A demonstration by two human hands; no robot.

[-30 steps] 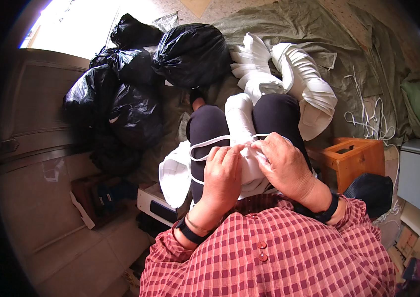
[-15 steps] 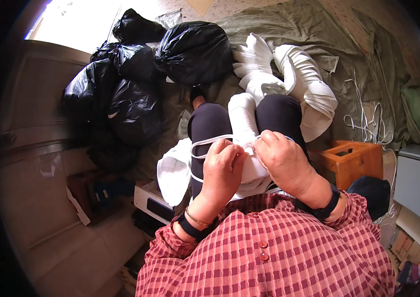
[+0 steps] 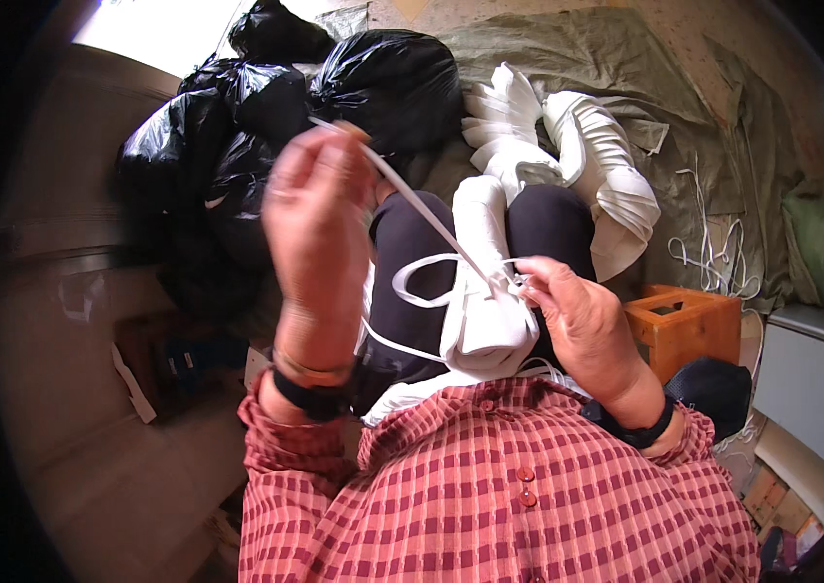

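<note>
A white fabric bundle lies between my knees, its long rolled end pointing away from me. A flat white cord runs taut from the bundle up to my left hand, which is raised to the left and closed on it, somewhat blurred. More of the cord loops over my left thigh. My right hand stays at the bundle's right side, thumb and fingertips pinching the cord where it meets the fabric. What exactly sits under those fingertips is partly hidden.
Black plastic bags are heaped at the far left. Folded stacks of white fabric pieces lie beyond my knees. A wooden stool stands to the right, with loose white cord behind it on the green sheet.
My left hand has swung up and left from the bundle, drawing the cord out straight. The right hand has stayed at the bundle and shifted slightly right.
</note>
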